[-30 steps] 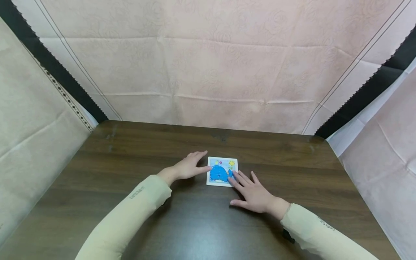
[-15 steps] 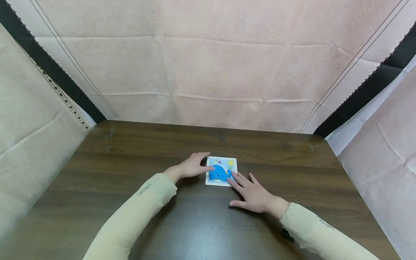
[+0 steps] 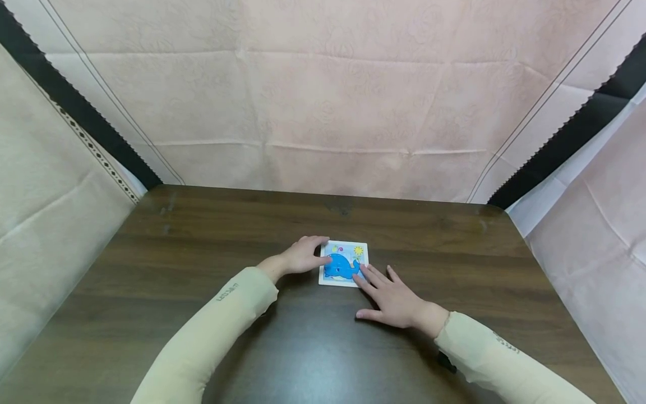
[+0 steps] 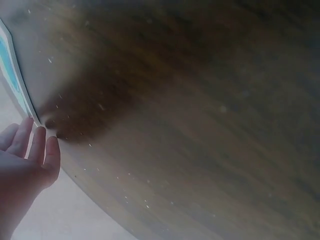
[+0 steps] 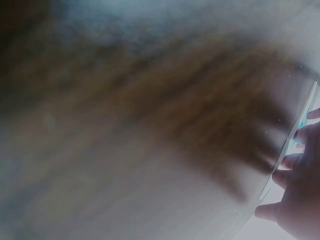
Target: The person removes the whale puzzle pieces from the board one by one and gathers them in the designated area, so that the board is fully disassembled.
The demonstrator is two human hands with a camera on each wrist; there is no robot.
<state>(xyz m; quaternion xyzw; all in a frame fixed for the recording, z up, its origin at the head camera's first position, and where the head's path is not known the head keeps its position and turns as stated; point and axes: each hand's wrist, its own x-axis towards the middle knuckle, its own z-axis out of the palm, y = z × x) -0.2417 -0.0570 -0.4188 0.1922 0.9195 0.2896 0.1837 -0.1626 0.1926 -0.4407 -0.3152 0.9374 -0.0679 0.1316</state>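
Observation:
A small square whale puzzle [image 3: 342,267] with a white border lies flat on the wooden table, its picture showing a blue whale and a yellow sun. At its left edge is my left hand [image 3: 301,257], the thumb over the picture and the fingers extended along the upper left corner. My right hand [image 3: 393,297] lies on the lower right side with spread fingers, some fingertips covering that corner. In the left wrist view, the fingers of the left hand [image 4: 30,160] reach the puzzle's edge [image 4: 22,90]. The right wrist view shows the right hand [image 5: 302,175] over the puzzle's rim [image 5: 295,130].
The dark wooden table [image 3: 242,224] extends around the puzzle on every side. A pale cloth [image 3: 323,101] hangs behind its far edge, with further cloth panels and black strips at the left and right.
My left hand has moved slightly right, its thumb further onto the picture and its fingers closer to the upper left corner. The right hand stays nearly still on the puzzle.

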